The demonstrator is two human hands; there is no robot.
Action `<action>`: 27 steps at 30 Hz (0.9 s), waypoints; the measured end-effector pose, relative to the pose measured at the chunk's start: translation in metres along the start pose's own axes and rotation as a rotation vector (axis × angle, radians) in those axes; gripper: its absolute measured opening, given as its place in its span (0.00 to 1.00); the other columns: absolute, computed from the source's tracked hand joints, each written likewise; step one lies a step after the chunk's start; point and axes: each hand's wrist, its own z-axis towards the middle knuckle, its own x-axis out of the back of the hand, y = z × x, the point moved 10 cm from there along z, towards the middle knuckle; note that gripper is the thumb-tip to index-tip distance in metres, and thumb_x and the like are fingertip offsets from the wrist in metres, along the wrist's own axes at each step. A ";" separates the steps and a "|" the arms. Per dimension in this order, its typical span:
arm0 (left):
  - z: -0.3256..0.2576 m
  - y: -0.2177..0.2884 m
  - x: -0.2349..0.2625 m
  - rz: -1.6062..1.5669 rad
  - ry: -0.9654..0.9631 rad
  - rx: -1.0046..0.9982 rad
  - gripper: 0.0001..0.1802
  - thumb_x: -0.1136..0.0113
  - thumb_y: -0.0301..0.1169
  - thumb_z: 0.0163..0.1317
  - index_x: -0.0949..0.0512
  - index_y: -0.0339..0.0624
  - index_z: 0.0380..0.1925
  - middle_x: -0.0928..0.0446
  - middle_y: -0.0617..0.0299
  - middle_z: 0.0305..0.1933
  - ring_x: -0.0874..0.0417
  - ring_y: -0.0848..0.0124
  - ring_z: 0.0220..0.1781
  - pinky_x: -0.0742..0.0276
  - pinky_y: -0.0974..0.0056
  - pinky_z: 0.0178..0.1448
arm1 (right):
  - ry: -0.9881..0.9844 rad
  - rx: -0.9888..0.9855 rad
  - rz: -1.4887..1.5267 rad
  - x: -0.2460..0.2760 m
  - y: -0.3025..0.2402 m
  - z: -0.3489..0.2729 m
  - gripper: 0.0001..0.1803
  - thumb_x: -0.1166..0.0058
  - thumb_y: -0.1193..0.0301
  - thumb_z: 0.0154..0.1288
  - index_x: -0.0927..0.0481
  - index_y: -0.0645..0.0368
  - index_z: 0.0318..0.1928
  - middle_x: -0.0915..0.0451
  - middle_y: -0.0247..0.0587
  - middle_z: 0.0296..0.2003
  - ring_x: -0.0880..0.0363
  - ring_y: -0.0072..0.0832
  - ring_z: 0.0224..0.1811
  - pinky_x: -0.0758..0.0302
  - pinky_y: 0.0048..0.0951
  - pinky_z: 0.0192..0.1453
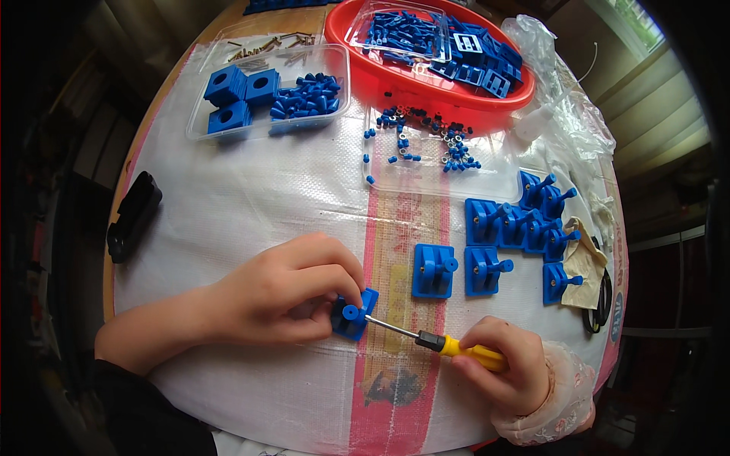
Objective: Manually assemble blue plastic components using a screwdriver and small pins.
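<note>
My left hand (pixel 296 285) is closed on a blue plastic bracket (pixel 353 323) with a square base and a round knob, holding it down on the table. In my right hand (pixel 508 365) is a screwdriver (pixel 455 346) with a yellow and black handle. Its metal shaft points left, and the tip meets the bracket's side near my left fingertips. Whether a screw sits at the tip is too small to tell. Just right of the bracket stand two similar blue brackets (pixel 433 271), and several more (pixel 502 220) are grouped behind them.
A clear tub (pixel 344 91) holds square blue plates and small blue knobs. Behind it lie loose screws (pixel 274 47). A red basin (pixel 331 26) holds blue parts. Small blue pieces and rings lie on a clear lid (pixel 395 182). A black case (pixel 135 216) is at left, a cloth pouch (pixel 582 270) at right.
</note>
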 end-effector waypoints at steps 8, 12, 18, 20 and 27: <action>0.003 0.002 -0.001 -0.013 -0.010 0.005 0.11 0.40 0.18 0.38 0.26 0.39 0.25 0.26 0.57 0.40 0.24 0.65 0.42 0.28 0.66 0.45 | -0.014 -0.037 -0.018 0.002 0.001 -0.002 0.09 0.40 0.76 0.53 0.26 0.63 0.34 0.24 0.46 0.27 0.23 0.38 0.26 0.28 0.29 0.30; 0.005 0.002 -0.003 0.007 -0.014 -0.006 0.10 0.40 0.18 0.38 0.27 0.39 0.24 0.26 0.57 0.40 0.24 0.66 0.42 0.28 0.67 0.44 | -0.006 -0.024 -0.025 0.004 0.001 -0.003 0.09 0.40 0.75 0.53 0.26 0.63 0.34 0.25 0.46 0.27 0.23 0.39 0.26 0.28 0.29 0.30; 0.005 0.003 -0.001 -0.003 -0.008 0.000 0.10 0.40 0.18 0.38 0.27 0.39 0.24 0.26 0.57 0.39 0.24 0.66 0.41 0.28 0.67 0.43 | -0.027 0.005 -0.024 0.002 0.001 -0.003 0.10 0.41 0.79 0.53 0.27 0.65 0.36 0.24 0.44 0.27 0.25 0.30 0.25 0.31 0.23 0.30; 0.005 0.003 -0.001 -0.002 -0.002 -0.004 0.10 0.40 0.18 0.38 0.27 0.38 0.24 0.26 0.57 0.39 0.24 0.66 0.41 0.28 0.67 0.43 | -0.012 -0.014 -0.029 0.003 0.002 -0.003 0.09 0.40 0.76 0.53 0.26 0.63 0.35 0.25 0.45 0.27 0.24 0.36 0.25 0.29 0.27 0.29; 0.005 0.002 -0.001 -0.007 -0.007 0.002 0.10 0.42 0.17 0.38 0.27 0.38 0.24 0.26 0.57 0.39 0.24 0.66 0.41 0.27 0.67 0.43 | -0.003 -0.008 -0.021 0.004 0.001 -0.002 0.10 0.40 0.75 0.53 0.26 0.63 0.35 0.25 0.45 0.27 0.24 0.39 0.26 0.28 0.29 0.29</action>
